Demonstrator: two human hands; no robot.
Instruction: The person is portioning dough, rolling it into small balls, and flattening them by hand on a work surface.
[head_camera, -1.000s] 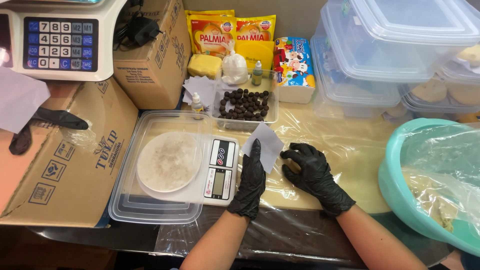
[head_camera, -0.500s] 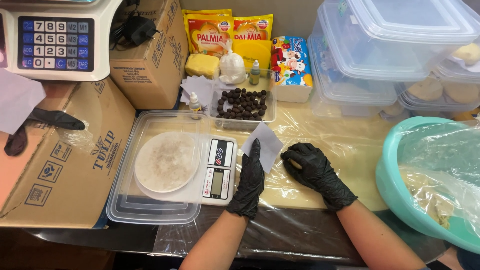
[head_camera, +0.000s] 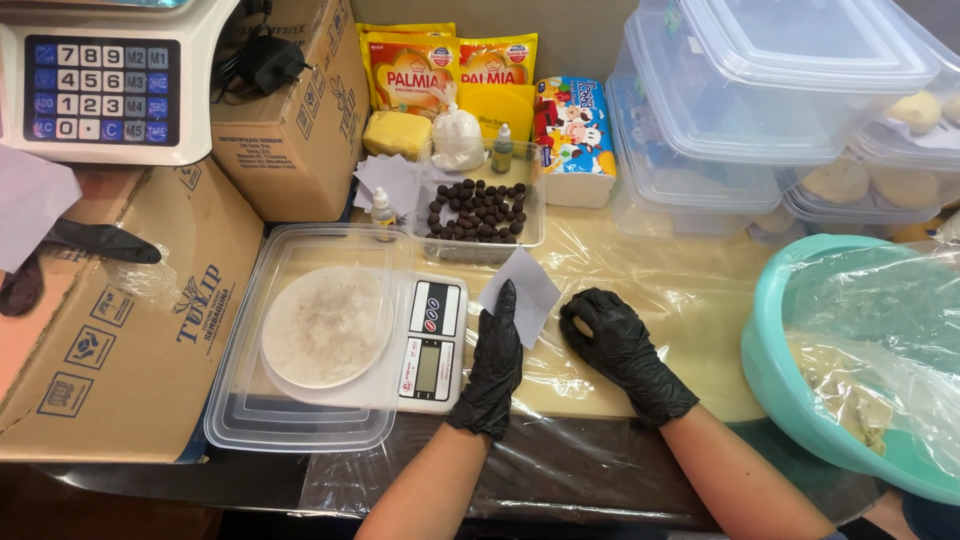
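While the two gloved hands sit much where they did half a second ago, the right hand (head_camera: 618, 345) has curled a little tighter over its lump, and the left hand (head_camera: 495, 365) stays upright beside the small digital scale (head_camera: 432, 345); nothing else on the tabletop (head_camera: 690, 290) has shifted. The left hand's fingers (head_camera: 503, 310) are straight and pressed together, their tips touching the lower edge of a small white paper square (head_camera: 523, 290) that lies on the plastic-covered tabletop; the hand grips nothing. The right hand's fingers are bent into a loose fist around a pale piece of dough (head_camera: 581, 326), of which only a sliver shows at the thumb side; it rests just right of the paper square. A tray of dark round balls (head_camera: 478, 208) stands behind the hands; a teal basin (head_camera: 790, 385) lined with plastic stands at the right.
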